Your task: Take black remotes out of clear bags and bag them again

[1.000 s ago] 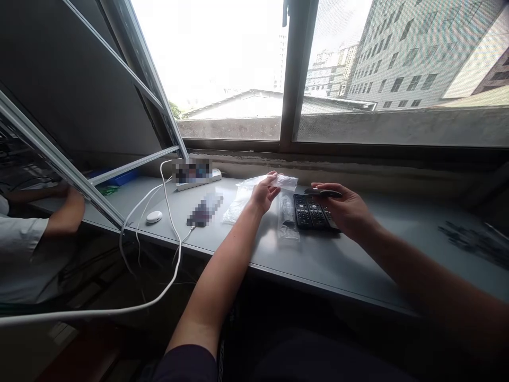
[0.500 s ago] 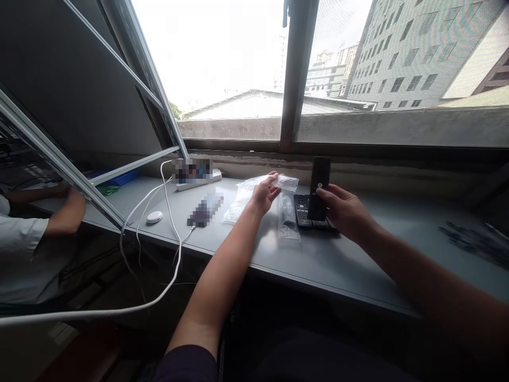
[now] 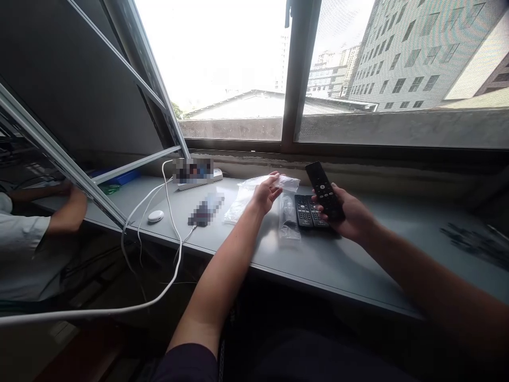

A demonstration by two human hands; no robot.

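While the right hand (image 3: 345,215) curls closed around a black remote control (image 3: 324,190), holding it tilted up above the grey desk (image 3: 318,260) with its buttons showing, the left hand (image 3: 264,194) sits half open to its left, fingers (image 3: 274,178) against a clear plastic bag (image 3: 242,204); whether they pinch it or only touch it, I cannot tell. Just below the held remote lie two black remotes (image 3: 308,211), side by side. Between the hands, a clear sleeve (image 3: 288,220) holds a dark item. Well left of the left hand sit a blurred phone (image 3: 205,211), its white cable (image 3: 170,201), a small white oval (image 3: 156,216) and a power strip (image 3: 196,180). Farther left, a co-worker's hand (image 3: 75,204) reaches behind a tilted window frame (image 3: 59,154).
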